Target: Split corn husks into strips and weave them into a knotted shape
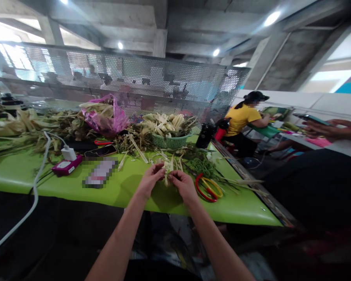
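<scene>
"One pale plant piece (166, 179), and who has it?"

"Both of them. The left hand (150, 178) and the right hand (185, 186) pinch it between their fingertips, narrow and close together, over the green worktop (245, 208). Which fingers bear on it exactly is too small to tell."

"What lies beside the right hand?"

"The scissors (197, 184), with red and yellow handles, just to its right. Green stems (203, 166) lie beyond it, and farther on stands a black bottle (204, 136)."

"And straight beyond the hands?"

"Loose pale strips first, then a green basket (171, 142) heaped with husks (163, 124). Beyond that rises a mesh panel (175, 80)."

"To the left?"

"A pixelated flat item (101, 173) is near the left hand, with a dark phone (102, 151) beyond it. Farther left there's a purple box (66, 166) with a white plug (68, 153) on top. A pink bag (117, 119) of plant matter sits beyond, left of the basket."

"Anyone else?"

"Well off to the right, a person (242, 119) in a yellow shirt sits. Nearer, at the far right, another person's hand (324, 130) holds a device (314, 118)."
</scene>
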Demonstrator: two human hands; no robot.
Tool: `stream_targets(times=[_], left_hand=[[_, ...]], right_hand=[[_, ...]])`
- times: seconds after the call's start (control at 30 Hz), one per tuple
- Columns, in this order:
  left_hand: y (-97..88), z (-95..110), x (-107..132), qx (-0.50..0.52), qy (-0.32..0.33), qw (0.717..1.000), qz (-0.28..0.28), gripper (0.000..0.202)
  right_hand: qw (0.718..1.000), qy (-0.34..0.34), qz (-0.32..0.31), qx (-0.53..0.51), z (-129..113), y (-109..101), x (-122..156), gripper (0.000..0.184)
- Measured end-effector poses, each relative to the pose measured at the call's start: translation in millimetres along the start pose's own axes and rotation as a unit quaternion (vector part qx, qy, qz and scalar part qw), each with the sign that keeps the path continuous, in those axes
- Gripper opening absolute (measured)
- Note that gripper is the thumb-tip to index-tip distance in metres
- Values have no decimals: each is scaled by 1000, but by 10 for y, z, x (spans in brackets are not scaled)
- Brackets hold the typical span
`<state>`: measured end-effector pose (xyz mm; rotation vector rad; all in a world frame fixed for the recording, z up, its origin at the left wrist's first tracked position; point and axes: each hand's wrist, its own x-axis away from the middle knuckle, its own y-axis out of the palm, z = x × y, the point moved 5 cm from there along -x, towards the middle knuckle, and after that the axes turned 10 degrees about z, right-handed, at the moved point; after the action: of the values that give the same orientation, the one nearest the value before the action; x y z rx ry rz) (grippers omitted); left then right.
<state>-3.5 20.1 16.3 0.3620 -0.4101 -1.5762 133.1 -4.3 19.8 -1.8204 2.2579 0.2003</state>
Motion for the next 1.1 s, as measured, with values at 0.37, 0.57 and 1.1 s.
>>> stream_targets(times=[0.37,0.57,1.1], left_hand=[[-29,-72,-22,5,-19,1000,10,38],[-39,-87,-42,11,-16,1000,8,41],[-98,-99,-75,11,-1,1000,21,38]], right_hand=[[999,-22,17,19,-52,-14,24,28],[998,-28,29,53,-28,-46,11,23],[994,-83,17,66,-118,-52,65,11]])
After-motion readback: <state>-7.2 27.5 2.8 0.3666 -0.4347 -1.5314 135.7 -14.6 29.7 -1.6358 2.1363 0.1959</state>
